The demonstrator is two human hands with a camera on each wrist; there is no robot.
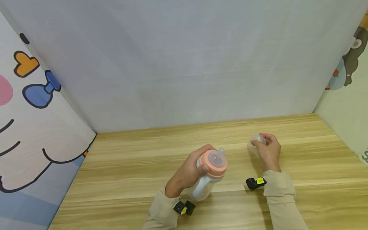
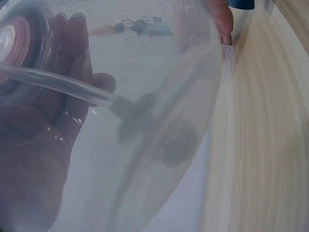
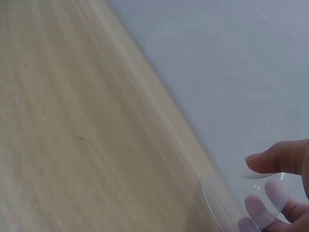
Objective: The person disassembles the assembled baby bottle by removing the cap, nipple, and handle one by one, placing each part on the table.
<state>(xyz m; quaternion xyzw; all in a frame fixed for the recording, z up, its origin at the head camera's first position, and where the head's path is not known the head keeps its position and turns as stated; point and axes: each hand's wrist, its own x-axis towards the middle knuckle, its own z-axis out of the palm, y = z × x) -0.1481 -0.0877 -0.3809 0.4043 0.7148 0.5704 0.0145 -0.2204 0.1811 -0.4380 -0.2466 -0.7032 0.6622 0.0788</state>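
Observation:
My left hand [image 1: 188, 171] grips a baby bottle [image 1: 214, 164] near its top, fingers behind it and the thumb on the pink collar. The bottle has a clear body, a pale side handle and a teat that points up and away. In the left wrist view the see-through bottle wall [image 2: 159, 96] fills much of the frame, with a tube and weighted end inside. Farther right, my right hand [image 1: 268, 150] holds a clear dome-shaped cap [image 1: 254, 143] between thumb and fingers, close over the table. The cap's rim [image 3: 210, 198] shows in the right wrist view, fingers visible through it.
The wood-grain table [image 1: 129, 172] runs back to a grey-white wall [image 1: 184, 70]. A panel with cartoon prints [image 1: 34, 127] stands along the left side, and another printed panel [image 1: 345, 105] along the right. Small black cameras [image 1: 184, 207] sit at both wrists.

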